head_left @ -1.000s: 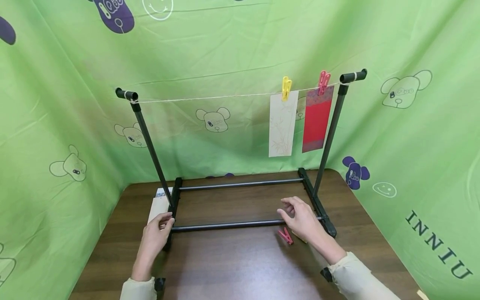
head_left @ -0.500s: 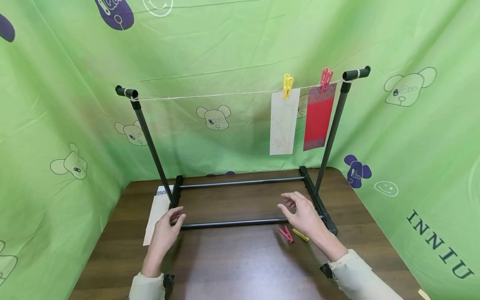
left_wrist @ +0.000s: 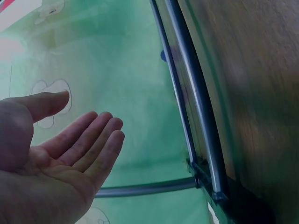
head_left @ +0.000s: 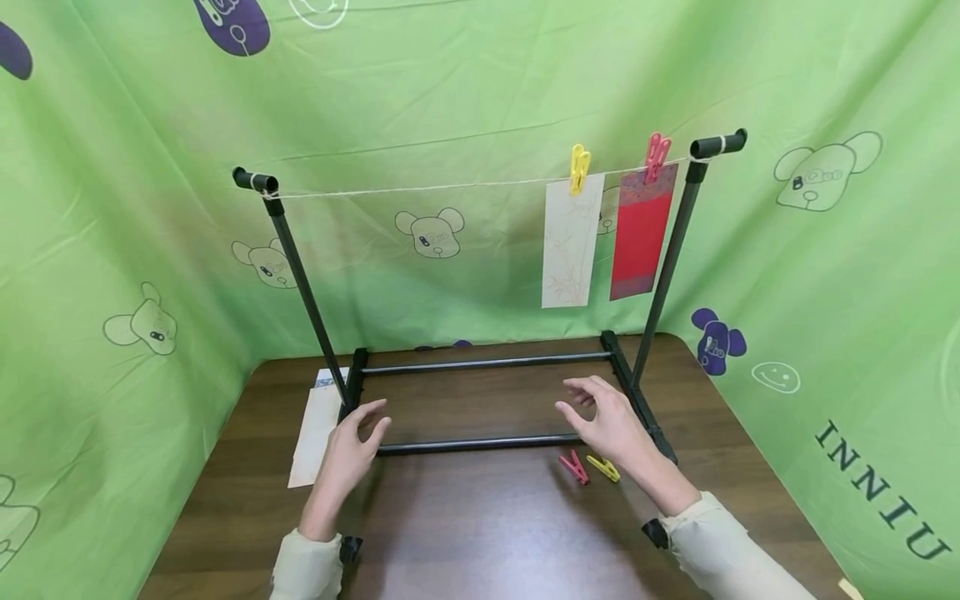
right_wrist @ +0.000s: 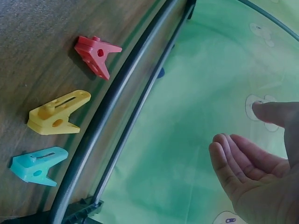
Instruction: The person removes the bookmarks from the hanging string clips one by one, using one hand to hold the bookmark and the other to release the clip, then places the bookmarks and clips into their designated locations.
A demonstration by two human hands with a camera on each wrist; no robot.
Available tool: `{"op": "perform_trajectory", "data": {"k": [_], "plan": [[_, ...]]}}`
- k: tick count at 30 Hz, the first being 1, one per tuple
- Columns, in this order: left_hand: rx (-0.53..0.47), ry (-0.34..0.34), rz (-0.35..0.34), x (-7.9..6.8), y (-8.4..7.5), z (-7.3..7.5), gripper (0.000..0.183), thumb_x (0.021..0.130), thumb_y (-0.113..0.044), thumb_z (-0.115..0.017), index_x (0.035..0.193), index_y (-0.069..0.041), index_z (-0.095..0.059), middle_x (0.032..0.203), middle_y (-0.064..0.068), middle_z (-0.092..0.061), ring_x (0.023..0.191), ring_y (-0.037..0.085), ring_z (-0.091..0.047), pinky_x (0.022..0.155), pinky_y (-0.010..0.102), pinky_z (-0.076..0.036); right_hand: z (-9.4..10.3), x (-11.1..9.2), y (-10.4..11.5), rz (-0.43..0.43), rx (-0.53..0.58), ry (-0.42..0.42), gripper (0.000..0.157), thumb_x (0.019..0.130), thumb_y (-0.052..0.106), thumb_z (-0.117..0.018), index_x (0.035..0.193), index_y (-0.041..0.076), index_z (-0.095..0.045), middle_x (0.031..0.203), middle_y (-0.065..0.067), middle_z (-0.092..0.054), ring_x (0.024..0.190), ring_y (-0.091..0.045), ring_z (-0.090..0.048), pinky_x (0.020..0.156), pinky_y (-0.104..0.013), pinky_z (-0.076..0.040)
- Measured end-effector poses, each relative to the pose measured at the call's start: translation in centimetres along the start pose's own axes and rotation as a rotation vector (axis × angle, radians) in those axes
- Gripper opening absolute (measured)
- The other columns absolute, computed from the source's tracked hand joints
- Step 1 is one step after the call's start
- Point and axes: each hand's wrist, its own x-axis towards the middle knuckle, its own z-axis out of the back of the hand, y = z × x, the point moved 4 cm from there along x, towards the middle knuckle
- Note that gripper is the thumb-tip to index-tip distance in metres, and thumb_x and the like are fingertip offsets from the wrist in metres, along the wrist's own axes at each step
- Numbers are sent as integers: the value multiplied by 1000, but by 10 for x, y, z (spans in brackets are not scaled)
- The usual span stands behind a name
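My left hand hovers by the left foot of a black rack, its relaxed fingers holding nothing. Beside it on the table lie paper cards, partly hidden behind the hand and the rack. My right hand, also holding nothing, hangs over the rack's front bar near the right side. Close to it on the table are a red clothespin, a yellow clothespin and a turquoise clothespin; the right arm hides the turquoise one in the head view.
A string spans the rack's two posts. Pegged on its right part are a white card under a yellow clothespin and a red card under a pink clothespin. A green printed curtain encloses the wooden table.
My left hand has moved rightward and slightly up, away from the paper cards, uncovering more of them. The right hand has barely shifted, and the yellow clothespin below it shows more.
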Motion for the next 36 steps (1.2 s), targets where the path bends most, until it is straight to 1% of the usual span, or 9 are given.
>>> {"op": "perform_trajectory", "data": {"k": [5,10,19,26,29,33,36], "plan": [[-17,1,-38,4,-8,-7,39,106,-17,-72,142,-6,-67,139,19,-70,130,40,-65,109,57,-51,4,2,1,-10,-7,19,34,94,13,-84,123,-2,-74,106,-13,-75,92,-30,-73,83,-52,-61],[-43,13,-68,8,-19,-15,39,105,-18,-72,143,-8,-67,141,16,-69,131,41,-64,110,56,-51,8,4,3,-15,-4,10,35,94,12,-84,123,-4,-73,109,-17,-75,93,-34,-73,84,-52,-61],[-64,29,-117,11,-34,-29,38,105,-17,-72,142,-7,-68,142,15,-69,131,41,-64,112,55,-51,14,8,6,15,1,-2,34,94,10,-83,123,-6,-72,110,-18,-75,95,-31,-72,86,-51,-62],[-73,33,-172,16,-46,-36,37,105,-16,-72,142,-7,-68,140,13,-70,132,40,-63,112,55,-50,18,12,7,10,-3,6,35,96,11,-82,126,-4,-72,114,-18,-75,100,-32,-72,89,-52,-61],[-72,37,-184,16,-50,-37,37,106,-15,-71,142,-8,-68,141,13,-70,132,39,-64,112,55,-50,19,13,8,16,-11,3,35,96,12,-82,126,-3,-72,115,-18,-75,101,-33,-72,89,-53,-60],[-73,47,-182,17,-55,-41,37,106,-18,-70,142,-10,-69,143,11,-69,133,36,-63,113,54,-50,21,16,10,31,-18,-12,34,95,12,-82,125,-1,-73,112,-14,-75,101,-31,-72,88,-52,-60],[-76,53,-183,19,-58,-44,37,107,-20,-71,143,-11,-69,144,9,-68,134,34,-63,114,52,-50,24,20,12,45,-11,-29,33,94,11,-83,124,-1,-74,111,-14,-75,101,-31,-72,89,-52,-59]]}}
